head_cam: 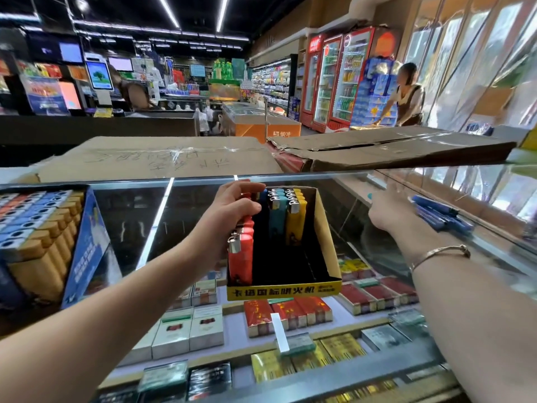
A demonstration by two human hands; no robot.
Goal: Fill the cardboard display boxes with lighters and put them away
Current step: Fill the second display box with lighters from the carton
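A yellow-fronted cardboard display box (325, 237) stands on the glass counter, partly filled with upright lighters: red ones (241, 257) at the left, then blue, teal (277, 219) and yellow (296, 222) rows at the back. My left hand (232, 205) rests on the box's left side, fingers curled over the red lighters and the wall. My right hand (386, 210) reaches out to the right, blurred, fingers extended toward a pile of loose blue lighters (438, 216) on the counter.
A full blue display box of lighters (49, 237) stands at the left on the glass counter (377, 286), with cigarette packs beneath the glass. Flattened cardboard (157, 158) lies behind. A person (406, 94) bends near the drink fridges at the back right.
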